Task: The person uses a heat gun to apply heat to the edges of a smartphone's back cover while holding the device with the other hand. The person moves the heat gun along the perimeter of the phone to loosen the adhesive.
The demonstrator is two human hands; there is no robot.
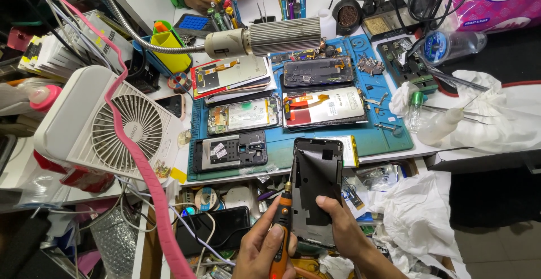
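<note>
The left hand (262,251) grips an orange screwdriver (280,234) upright, tip at the edge of a black phone frame (316,192) that the right hand (344,228) clasps tilted over the counter (389,138) edge, opened phones (324,107) waiting beyond.

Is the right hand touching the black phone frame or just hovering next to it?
Touching. The head view shows the right hand gripping the black phone frame, thumb pressed across its inner face.

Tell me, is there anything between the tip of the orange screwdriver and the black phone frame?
Nothing visible. The left hand holds the orange screwdriver, its thin tip right at the left edge of the black phone frame, which the right hand holds.
</note>
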